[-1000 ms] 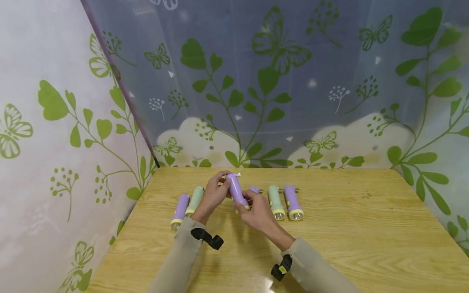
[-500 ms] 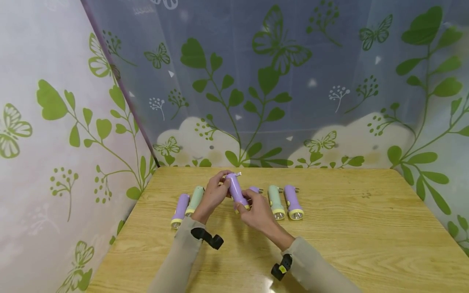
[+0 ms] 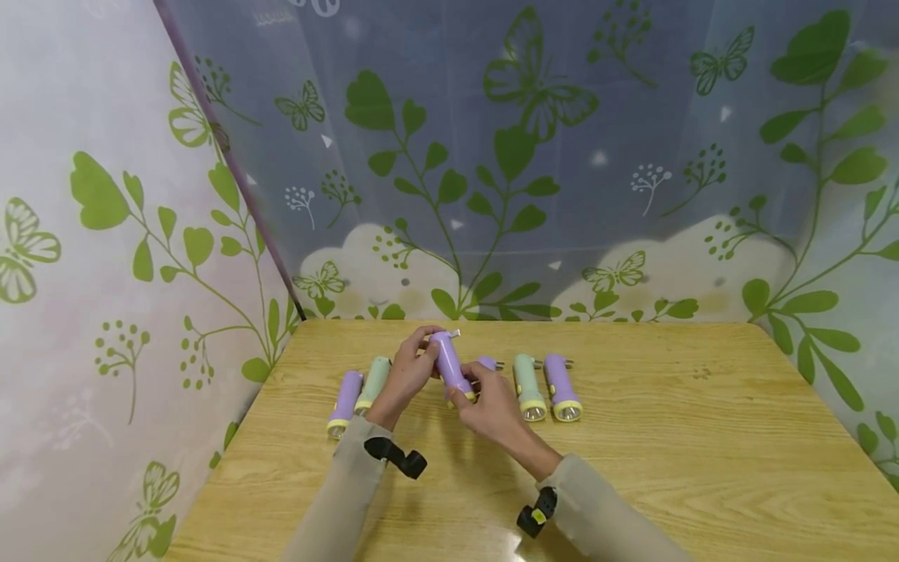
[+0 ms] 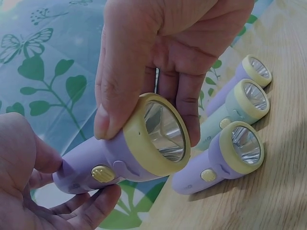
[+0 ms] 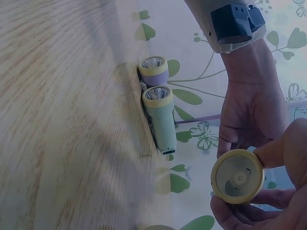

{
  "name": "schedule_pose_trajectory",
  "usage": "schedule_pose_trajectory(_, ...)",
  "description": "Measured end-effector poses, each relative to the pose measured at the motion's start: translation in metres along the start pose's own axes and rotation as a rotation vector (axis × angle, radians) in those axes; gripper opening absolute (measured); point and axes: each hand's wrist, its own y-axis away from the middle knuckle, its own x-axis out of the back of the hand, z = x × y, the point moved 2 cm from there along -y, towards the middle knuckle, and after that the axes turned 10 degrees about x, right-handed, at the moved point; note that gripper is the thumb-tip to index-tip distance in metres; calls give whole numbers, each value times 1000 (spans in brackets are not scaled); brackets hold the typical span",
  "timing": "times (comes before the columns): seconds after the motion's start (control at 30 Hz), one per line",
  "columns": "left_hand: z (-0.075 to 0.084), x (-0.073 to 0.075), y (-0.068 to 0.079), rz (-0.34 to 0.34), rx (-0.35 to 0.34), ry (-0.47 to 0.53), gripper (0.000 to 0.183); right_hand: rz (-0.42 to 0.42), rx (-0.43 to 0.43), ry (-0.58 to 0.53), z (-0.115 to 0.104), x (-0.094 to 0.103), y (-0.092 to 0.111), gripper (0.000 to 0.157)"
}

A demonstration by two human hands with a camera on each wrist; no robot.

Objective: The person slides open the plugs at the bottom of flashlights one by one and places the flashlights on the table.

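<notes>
A purple flashlight (image 3: 450, 361) with a yellow head ring is held between both hands over the table. My left hand (image 3: 410, 371) grips its tail end, where a small pale plug (image 3: 454, 334) sticks out. At the head end, my right hand (image 3: 492, 406) pinches the barrel just behind the ring. The flashlight's yellow switch (image 4: 102, 173) and clear lens (image 4: 164, 132) show in the left wrist view. Seen from the right wrist, the lens end (image 5: 238, 176) faces the camera, with fingers around it.
A purple flashlight (image 3: 346, 398) and a green flashlight (image 3: 375, 382) lie left of the hands. Right of them lie another green one (image 3: 527, 382), another purple one (image 3: 560, 382), and a purple one (image 3: 487, 363) mostly hidden behind my right hand. A patterned curtain (image 3: 534, 234) borders the wooden table (image 3: 702, 445).
</notes>
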Motion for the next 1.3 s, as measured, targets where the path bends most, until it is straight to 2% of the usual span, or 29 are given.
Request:
schedule_pose_trajectory(0.33,-7,5,-6,39,-13,53,34,-56,-15,-20,0,-8,-2,52)
schedule_pose_trajectory(0.53,-11,9,-11,50,13,62,32,-85,-20,-26,-1,-13,-5,61)
schedule_pose_trajectory(1.0,-25,13,-18,34,110,7,35,-81,-23,-30,2,-30,-5,53)
schedule_pose_trajectory(1.17,-33,12,-20,39,123,-2,33,-105,-32,25,5,-36,-3,53)
schedule_pose_trajectory(1.3,-38,11,-23,40,131,9,32,-86,15,116,6,-40,-2,48)
